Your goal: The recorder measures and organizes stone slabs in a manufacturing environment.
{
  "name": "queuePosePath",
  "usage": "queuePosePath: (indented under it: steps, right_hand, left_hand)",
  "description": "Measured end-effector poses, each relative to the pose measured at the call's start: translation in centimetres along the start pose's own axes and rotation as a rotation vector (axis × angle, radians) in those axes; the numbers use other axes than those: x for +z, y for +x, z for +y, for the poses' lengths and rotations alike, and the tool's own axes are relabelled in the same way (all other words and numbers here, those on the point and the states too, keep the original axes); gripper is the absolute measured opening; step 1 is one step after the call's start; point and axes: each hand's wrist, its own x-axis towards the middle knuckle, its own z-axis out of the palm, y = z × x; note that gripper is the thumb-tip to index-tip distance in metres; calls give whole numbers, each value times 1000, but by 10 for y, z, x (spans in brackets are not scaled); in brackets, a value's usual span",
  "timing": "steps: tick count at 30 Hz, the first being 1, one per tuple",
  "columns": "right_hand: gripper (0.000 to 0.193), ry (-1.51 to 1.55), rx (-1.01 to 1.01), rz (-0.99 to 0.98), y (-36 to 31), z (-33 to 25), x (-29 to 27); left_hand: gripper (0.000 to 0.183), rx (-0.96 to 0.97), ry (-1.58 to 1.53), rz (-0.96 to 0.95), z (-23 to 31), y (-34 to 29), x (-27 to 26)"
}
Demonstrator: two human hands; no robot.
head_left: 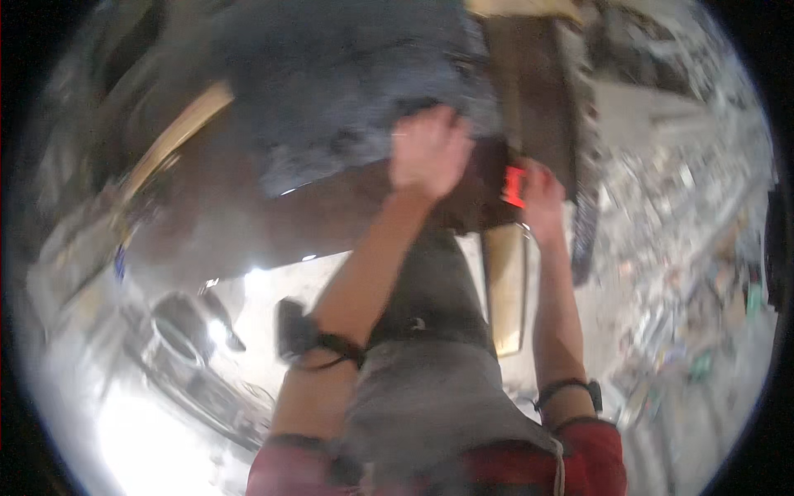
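My left hand (430, 153) lies over the edge of a dark grey-blue sheet of material (356, 91), fingers pointing away from me and apart, though blurred. Beneath the sheet is a brown, shiny surface (331, 207). To the right, my right hand (543, 202) is closed around a small bright red-orange object (514, 186); blur hides its exact kind. That hand is beside the right end of the brown surface, close to a long dark brown panel (533, 91).
A wooden strip (178, 140) runs along the left. Below the right hand is a pale wood-framed piece (506, 289). Scattered debris (662, 215) covers the floor on the right. A round dark object (186, 326) stands at the lower left.
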Motion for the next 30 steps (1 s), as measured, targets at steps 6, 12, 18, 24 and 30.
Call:
queuePosePath:
  steps: [6, 12, 18, 24, 30]
  right_hand:
    - [35, -7, -101, -256, -64, -11, 85]
    - [52, -408, -290, -623, -110, -1, 214]
    - [58, -814, -947, -276, -79, -20, 221]
    - [67, -1199, -1114, -228, -51, 8, 188]
    - [71, -1220, -1082, -248, -47, 18, 188]
  left_hand:
    - [27, -195, -773, 454, -15, -86, -20]
    - [20, -786, -1335, 515, -98, -180, -32]
    - [23, -905, -1074, 507, -198, -202, -47]
    - [26, -932, -982, 376, -205, -202, -47]
    - [28, -916, -913, 437, -203, -209, -32]
